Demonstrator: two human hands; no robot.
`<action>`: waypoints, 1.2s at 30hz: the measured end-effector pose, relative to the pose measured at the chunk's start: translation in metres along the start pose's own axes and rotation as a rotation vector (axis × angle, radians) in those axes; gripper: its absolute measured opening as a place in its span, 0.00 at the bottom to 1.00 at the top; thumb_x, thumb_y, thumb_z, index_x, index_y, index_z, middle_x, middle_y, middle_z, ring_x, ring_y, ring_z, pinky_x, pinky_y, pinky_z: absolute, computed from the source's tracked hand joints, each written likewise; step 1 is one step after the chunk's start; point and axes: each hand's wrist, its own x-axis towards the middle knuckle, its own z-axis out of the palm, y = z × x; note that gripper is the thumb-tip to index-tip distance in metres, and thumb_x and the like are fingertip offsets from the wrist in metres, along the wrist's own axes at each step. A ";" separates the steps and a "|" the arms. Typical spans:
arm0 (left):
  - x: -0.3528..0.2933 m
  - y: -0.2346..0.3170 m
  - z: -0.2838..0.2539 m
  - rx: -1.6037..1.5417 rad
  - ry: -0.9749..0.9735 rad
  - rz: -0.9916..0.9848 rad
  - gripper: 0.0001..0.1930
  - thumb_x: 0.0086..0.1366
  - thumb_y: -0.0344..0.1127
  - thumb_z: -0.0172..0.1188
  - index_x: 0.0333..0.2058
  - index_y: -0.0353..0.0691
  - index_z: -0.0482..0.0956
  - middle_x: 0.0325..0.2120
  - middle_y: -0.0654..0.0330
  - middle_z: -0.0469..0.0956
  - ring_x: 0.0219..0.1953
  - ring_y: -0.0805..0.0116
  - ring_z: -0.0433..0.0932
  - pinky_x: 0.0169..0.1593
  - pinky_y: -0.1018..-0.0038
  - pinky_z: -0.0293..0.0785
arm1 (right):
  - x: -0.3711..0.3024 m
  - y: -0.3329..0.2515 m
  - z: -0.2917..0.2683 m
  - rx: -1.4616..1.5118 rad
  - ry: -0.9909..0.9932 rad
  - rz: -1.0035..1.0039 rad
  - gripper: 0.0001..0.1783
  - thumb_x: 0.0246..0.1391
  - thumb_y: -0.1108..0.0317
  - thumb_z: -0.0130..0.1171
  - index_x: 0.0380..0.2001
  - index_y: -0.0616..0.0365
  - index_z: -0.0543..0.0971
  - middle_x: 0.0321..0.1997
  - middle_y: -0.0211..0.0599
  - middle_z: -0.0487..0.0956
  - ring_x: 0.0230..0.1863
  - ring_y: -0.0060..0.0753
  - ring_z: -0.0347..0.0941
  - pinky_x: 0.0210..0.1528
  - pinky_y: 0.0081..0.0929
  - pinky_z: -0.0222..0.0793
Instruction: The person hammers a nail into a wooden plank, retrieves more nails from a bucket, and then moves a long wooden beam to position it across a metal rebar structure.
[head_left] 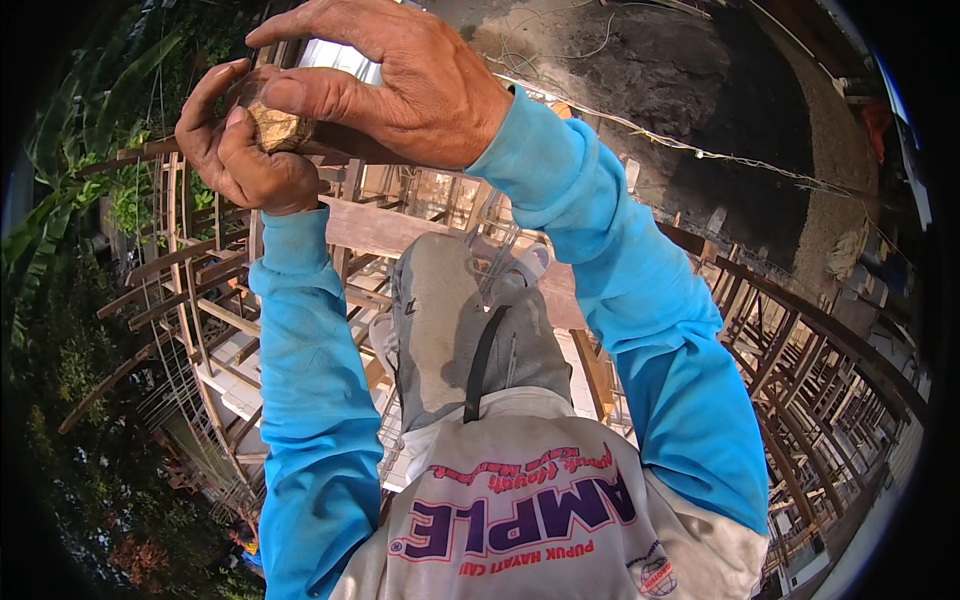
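Both my hands are raised close together at the upper left. My left hand (262,172) has its fingers curled round a tan, rough-faced lump (280,128), whose kind I cannot make out. Something clear and shiny shows beside the lump, between the fingers. My right hand (415,85) arches over from the right, thumb and forefinger stretched out and wide apart. Its thumb lies across the top of the lump, touching or just in front of it. The other right fingers are hidden.
Far below stands a timber framework (215,330) with reddish boards and thin metal rods. A broad plank (385,230) crosses beyond my grey-trousered knees (435,300). A pale cable (640,130) runs above dark ground at upper right. Leafy plants (60,230) fill the left side.
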 end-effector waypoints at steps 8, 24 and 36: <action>-0.009 0.002 0.002 0.022 -0.053 -0.013 0.17 0.51 0.27 0.36 0.38 0.27 0.67 0.36 0.47 0.73 0.38 0.60 0.75 0.45 0.69 0.74 | 0.002 0.008 0.019 0.255 -0.223 0.111 0.31 0.49 0.49 0.59 0.50 0.57 0.65 0.46 0.41 0.70 0.48 0.38 0.67 0.50 0.31 0.64; -0.006 -0.015 -0.070 0.316 -0.081 0.525 0.20 0.61 0.38 0.46 0.49 0.33 0.64 0.50 0.50 0.61 0.53 0.56 0.59 0.57 0.66 0.52 | -0.006 -0.008 0.066 0.615 -0.066 0.346 0.29 0.51 0.56 0.45 0.51 0.67 0.67 0.36 0.41 0.76 0.40 0.30 0.71 0.45 0.23 0.65; -0.443 0.077 -0.459 1.590 0.190 -1.171 0.26 0.55 0.47 0.57 0.49 0.39 0.69 0.49 0.45 0.67 0.54 0.50 0.62 0.56 0.59 0.55 | -0.012 -0.010 0.065 0.727 -0.109 0.363 0.27 0.51 0.53 0.47 0.51 0.57 0.68 0.40 0.41 0.77 0.42 0.34 0.72 0.48 0.31 0.67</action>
